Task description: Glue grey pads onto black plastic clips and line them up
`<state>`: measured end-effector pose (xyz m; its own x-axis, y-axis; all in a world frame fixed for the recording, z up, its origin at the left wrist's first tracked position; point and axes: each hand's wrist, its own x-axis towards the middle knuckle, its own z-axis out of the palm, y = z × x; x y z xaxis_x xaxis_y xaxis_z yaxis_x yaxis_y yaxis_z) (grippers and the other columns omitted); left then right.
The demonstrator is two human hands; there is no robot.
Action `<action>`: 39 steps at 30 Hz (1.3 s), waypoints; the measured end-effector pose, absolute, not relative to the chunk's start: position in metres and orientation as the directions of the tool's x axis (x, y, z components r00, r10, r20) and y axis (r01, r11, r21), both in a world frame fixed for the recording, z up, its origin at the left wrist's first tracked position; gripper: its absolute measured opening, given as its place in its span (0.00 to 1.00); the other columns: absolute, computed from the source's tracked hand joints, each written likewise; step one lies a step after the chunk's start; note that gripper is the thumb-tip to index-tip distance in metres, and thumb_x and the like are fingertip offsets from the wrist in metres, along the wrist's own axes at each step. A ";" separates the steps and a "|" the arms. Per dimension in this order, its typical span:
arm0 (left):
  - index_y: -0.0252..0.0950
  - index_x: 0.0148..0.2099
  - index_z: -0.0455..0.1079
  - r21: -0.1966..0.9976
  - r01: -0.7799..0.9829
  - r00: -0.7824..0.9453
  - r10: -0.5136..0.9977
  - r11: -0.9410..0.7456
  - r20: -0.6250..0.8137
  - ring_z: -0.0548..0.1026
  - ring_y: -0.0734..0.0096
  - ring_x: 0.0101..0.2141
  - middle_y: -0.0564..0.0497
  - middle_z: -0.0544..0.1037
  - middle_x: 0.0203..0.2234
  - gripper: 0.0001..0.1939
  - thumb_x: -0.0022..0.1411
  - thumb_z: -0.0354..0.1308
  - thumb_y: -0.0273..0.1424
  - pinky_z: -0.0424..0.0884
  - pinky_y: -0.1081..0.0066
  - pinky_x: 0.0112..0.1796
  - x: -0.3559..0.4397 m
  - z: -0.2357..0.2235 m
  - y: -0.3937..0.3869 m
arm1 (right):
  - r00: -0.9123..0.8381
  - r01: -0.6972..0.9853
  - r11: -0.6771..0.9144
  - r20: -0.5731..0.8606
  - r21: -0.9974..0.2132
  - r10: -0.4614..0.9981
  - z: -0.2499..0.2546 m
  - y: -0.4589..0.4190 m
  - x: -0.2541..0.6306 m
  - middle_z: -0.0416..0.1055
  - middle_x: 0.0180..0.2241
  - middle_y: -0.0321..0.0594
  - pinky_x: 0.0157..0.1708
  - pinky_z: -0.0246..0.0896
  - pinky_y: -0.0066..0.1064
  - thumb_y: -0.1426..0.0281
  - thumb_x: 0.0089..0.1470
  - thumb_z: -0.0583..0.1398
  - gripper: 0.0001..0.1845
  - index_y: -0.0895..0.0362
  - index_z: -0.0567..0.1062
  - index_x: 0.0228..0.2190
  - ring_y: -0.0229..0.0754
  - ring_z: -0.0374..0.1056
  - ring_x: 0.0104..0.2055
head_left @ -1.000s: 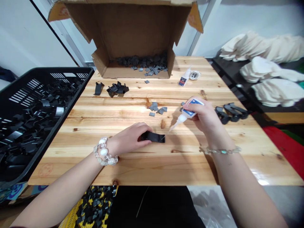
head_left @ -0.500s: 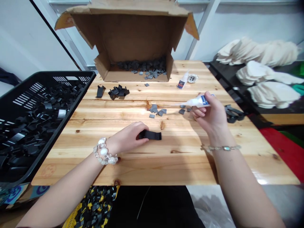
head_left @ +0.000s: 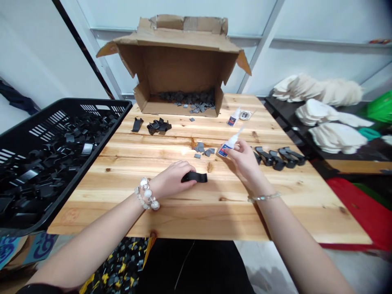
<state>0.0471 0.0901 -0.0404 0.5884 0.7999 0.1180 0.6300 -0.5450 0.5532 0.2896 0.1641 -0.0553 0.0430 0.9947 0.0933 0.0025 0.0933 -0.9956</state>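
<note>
My left hand (head_left: 171,180) is closed on one end of a black plastic clip (head_left: 196,177) that lies flat on the wooden table (head_left: 214,212). My right hand (head_left: 241,157) holds a small white glue bottle (head_left: 229,142) with its nozzle tilted up and away. The bottle hovers just right of a small pile of grey squares (head_left: 203,149) in the middle of the table.
An open cardboard box (head_left: 180,69) with grey squares stands at the back. A black crate (head_left: 45,155) full of black clips sits on the left. A row of black clips (head_left: 278,156) lies at the right, another heap (head_left: 157,125) at the back left, a second glue bottle (head_left: 232,118) near the box.
My right hand lifted the glue bottle off the clip, swung its nozzle upward and moved toward the grey squares. My left hand stayed on the clip. The view tilted up.
</note>
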 end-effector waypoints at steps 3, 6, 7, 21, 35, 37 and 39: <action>0.35 0.45 0.69 0.550 0.635 0.579 0.806 -0.542 0.125 0.70 0.63 0.42 0.47 0.75 0.38 0.10 0.62 0.55 0.33 0.65 0.64 0.45 0.047 -0.041 0.089 | 0.116 0.167 0.148 0.169 -0.975 0.979 -0.070 0.172 0.285 0.73 0.33 0.39 0.42 0.65 0.36 0.66 0.36 0.68 0.20 0.56 0.67 0.31 0.40 0.70 0.36; 0.35 0.45 0.69 0.545 0.648 0.572 0.813 -0.531 0.112 0.70 0.63 0.42 0.46 0.75 0.39 0.10 0.62 0.55 0.33 0.65 0.64 0.45 0.047 -0.040 0.089 | 0.153 0.250 0.153 0.195 -0.956 0.969 -0.072 0.174 0.288 0.71 0.33 0.39 0.40 0.63 0.37 0.64 0.35 0.69 0.22 0.56 0.66 0.32 0.41 0.68 0.35; 0.35 0.44 0.69 0.544 0.652 0.570 0.814 -0.528 0.108 0.71 0.63 0.41 0.46 0.75 0.38 0.10 0.62 0.55 0.34 0.65 0.64 0.45 0.047 -0.040 0.089 | 0.176 0.287 0.163 0.220 -0.944 0.959 -0.069 0.172 0.290 0.70 0.33 0.39 0.40 0.63 0.37 0.64 0.34 0.69 0.24 0.56 0.66 0.33 0.42 0.67 0.34; 0.37 0.44 0.69 0.565 0.726 0.463 0.886 -0.391 0.019 0.70 0.58 0.46 0.47 0.76 0.42 0.11 0.60 0.54 0.35 0.61 0.57 0.50 0.053 -0.040 0.084 | -0.166 0.718 0.336 0.319 -0.609 0.933 -0.065 0.155 0.251 0.72 0.21 0.41 0.30 0.59 0.34 0.69 0.51 0.58 0.09 0.58 0.78 0.32 0.44 0.66 0.25; 0.38 0.38 0.58 0.927 0.374 0.356 0.929 -0.042 -0.102 0.75 0.68 0.31 0.53 0.75 0.27 0.05 0.62 0.51 0.32 0.70 0.66 0.36 0.053 -0.028 0.080 | -0.213 0.463 0.751 0.763 -0.470 0.610 -0.028 0.110 0.258 0.77 0.32 0.40 0.39 0.69 0.38 0.76 0.54 0.58 0.09 0.51 0.76 0.31 0.44 0.74 0.38; 0.37 0.40 0.58 0.989 0.120 0.380 0.916 0.087 -0.127 0.76 0.70 0.30 0.53 0.75 0.27 0.07 0.62 0.52 0.33 0.71 0.67 0.36 0.055 -0.026 0.081 | -0.214 0.449 0.791 0.810 -0.415 0.546 -0.028 0.107 0.258 0.78 0.32 0.40 0.38 0.71 0.38 0.77 0.53 0.59 0.09 0.50 0.75 0.30 0.44 0.75 0.36; 0.36 0.40 0.58 0.990 0.001 0.386 0.913 0.144 -0.133 0.75 0.72 0.27 0.53 0.74 0.27 0.09 0.62 0.54 0.33 0.72 0.68 0.34 0.057 -0.025 0.079 | -0.213 0.443 0.822 0.849 -0.357 0.484 -0.027 0.105 0.257 0.79 0.31 0.39 0.35 0.72 0.36 0.79 0.52 0.60 0.10 0.50 0.73 0.29 0.43 0.75 0.33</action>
